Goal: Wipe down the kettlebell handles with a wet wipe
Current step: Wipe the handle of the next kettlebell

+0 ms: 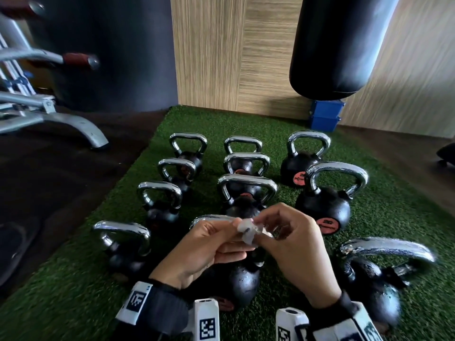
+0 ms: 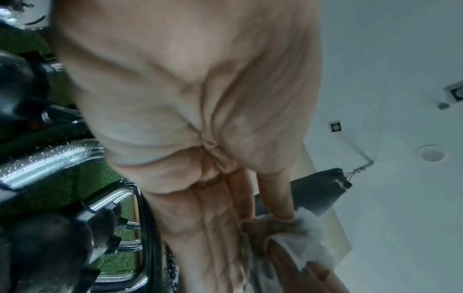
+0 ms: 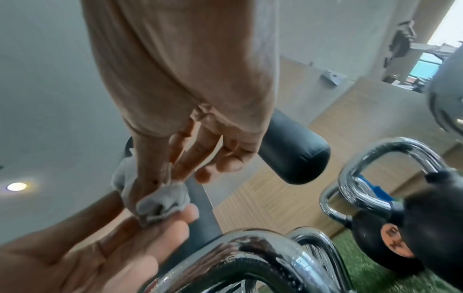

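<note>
- Both hands met in the air above the kettlebells, with the wet wipe (image 1: 246, 231) bunched between them, clear of any metal.
- The left hand (image 1: 206, 247) had thumb and fingertips pinched on one side of the wipe; in the right wrist view the wad lay on its fingertips.
- The right hand (image 1: 293, 244) pinched the other side between thumb and forefinger, while its remaining fingers (image 3: 225, 158) hung loosely curled and held nothing.
- The wipe looked crumpled rather than spread, so I judged they were refolding or opening it before wiping.
- The nearest handle (image 1: 211, 218), a chrome bar, sat directly below and just beyond the fingers, partly hidden by the left hand. Its long axis ran left to right across the person's front.
- That handle seemed about equally close to either hand; which would wipe I could not tell.
- Droplets showed on the chrome handle (image 2: 50, 160) in the left wrist view, and on the kettlebell handle at the near right (image 1: 386, 249).
- The other kettlebells stood upright in rows on the green turf mat (image 1: 73, 291), well apart from the hands.
</note>
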`<state>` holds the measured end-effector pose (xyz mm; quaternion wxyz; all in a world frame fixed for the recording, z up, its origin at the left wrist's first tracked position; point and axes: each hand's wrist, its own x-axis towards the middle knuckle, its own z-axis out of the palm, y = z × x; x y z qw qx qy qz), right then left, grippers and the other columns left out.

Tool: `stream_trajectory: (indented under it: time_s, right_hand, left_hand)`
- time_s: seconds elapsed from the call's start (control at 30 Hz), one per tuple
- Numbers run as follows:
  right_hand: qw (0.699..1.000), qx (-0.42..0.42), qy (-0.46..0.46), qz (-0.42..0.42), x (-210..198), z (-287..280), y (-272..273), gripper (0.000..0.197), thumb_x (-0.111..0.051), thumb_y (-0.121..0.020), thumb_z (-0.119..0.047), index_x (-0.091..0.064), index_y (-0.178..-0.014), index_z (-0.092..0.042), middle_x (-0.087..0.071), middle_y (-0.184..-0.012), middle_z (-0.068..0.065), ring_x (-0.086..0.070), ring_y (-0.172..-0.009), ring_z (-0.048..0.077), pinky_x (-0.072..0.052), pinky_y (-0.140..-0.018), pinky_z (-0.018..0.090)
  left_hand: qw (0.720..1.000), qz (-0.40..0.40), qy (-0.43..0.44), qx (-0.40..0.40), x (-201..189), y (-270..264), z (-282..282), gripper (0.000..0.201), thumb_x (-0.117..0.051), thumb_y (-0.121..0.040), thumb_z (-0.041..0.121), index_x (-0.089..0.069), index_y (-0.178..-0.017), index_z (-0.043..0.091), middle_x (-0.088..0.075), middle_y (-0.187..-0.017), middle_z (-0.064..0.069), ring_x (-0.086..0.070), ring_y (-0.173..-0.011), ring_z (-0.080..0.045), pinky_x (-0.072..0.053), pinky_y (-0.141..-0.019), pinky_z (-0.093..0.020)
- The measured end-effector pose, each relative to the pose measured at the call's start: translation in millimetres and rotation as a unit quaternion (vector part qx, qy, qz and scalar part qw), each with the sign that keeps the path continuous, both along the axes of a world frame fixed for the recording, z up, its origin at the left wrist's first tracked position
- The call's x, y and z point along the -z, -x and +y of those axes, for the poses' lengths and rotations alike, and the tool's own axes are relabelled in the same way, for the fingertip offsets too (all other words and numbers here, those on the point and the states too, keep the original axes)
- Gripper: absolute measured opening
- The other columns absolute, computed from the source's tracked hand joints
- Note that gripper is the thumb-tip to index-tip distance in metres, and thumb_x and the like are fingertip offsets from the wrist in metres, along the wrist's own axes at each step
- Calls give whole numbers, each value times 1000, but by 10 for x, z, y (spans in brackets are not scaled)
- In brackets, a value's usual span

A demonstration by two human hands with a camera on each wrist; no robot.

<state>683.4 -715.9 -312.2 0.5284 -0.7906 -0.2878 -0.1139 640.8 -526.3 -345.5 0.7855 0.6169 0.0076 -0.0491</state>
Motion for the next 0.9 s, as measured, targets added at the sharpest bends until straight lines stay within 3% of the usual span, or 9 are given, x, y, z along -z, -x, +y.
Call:
stream_trajectory:
  time_s: [0.13,0.23,0.33,0.37,0.43,0.5,0.63,0.73,0.9]
  right_hand:
    - [998,55,-1,-40,-46,94,-49,30,-92,-67,-26,-65,-79,-30,-66,-76,-9,-59,-66,10,-47,-58,23]
    - [1000,-7,-1,-8,-63,119,-70,25,-90,-70,-27,-69,-82,-31,-71,-76,-12,-59,-61,6,-47,-55,19]
    - [997,-74,-5,3,-20,47,-98,32,-84,-79,-20,-71,-104,-36,-75,-95,-15,-64,-69,10,-50,-60,17]
    - [998,-65,-18,7,38,4,-126,39,-81,-80,-14,-70,-109,-37,-75,-100,-14,-65,-70,12,-52,-61,17]
    - [999,19,-40,24,246,-106,-207,52,-75,-77,1,-70,-111,-38,-73,-100,-13,-65,-69,10,-53,-61,17]
    - [989,106,-28,98,515,-219,-288,61,-71,-72,6,-67,-109,-42,-71,-98,-10,-64,-68,8,-54,-62,22]
    - [947,0,-13,321,1048,-246,-351,66,-87,-66,1,-62,-118,-32,-74,-102,3,-73,-86,21,-59,-73,34]
    - [951,9,-19,308,1347,-42,-349,44,-93,-66,-20,-71,-105,-21,-78,-98,3,-75,-90,19,-60,-86,44]
    - [964,97,-5,248,1564,130,-347,33,-87,-70,-48,-76,-92,-25,-78,-88,-8,-74,-88,13,-61,-83,42]
  left_hand:
    - [997,-64,23,-44,-34,-10,14,42,-77,-78,37,-78,-115,19,-76,-117,-12,-73,-110,-25,-60,-89,-30]
    - [992,-97,34,-74,-34,-17,37,38,-79,-77,29,-79,-112,13,-76,-115,-15,-73,-109,-25,-60,-86,-28]
    - [984,-141,-20,-104,-78,-9,99,30,-76,-84,21,-78,-112,10,-78,-111,-11,-73,-108,-26,-60,-88,-28]
    - [972,-169,-100,-129,-94,-8,136,28,-77,-86,22,-78,-113,14,-79,-109,-3,-74,-107,-21,-59,-90,-27]
    - [917,-224,-279,-177,-108,-4,199,28,-79,-86,27,-78,-114,24,-78,-105,13,-73,-102,-6,-57,-91,-22]
    - [862,-272,-367,-219,-91,-18,205,29,-81,-86,23,-78,-115,23,-77,-107,17,-72,-100,1,-57,-90,-22]
    - [773,-302,-501,-246,-27,-84,98,30,-81,-86,20,-78,-116,18,-73,-118,14,-66,-108,0,-52,-99,-24]
    - [752,-306,-534,-234,6,-116,18,31,-76,-89,17,-77,-119,18,-74,-118,11,-65,-109,-6,-53,-97,-27]
    - [759,-309,-528,-224,53,-88,300,28,-74,-90,16,-78,-115,29,-74,-112,19,-66,-98,-3,-54,-89,-22]
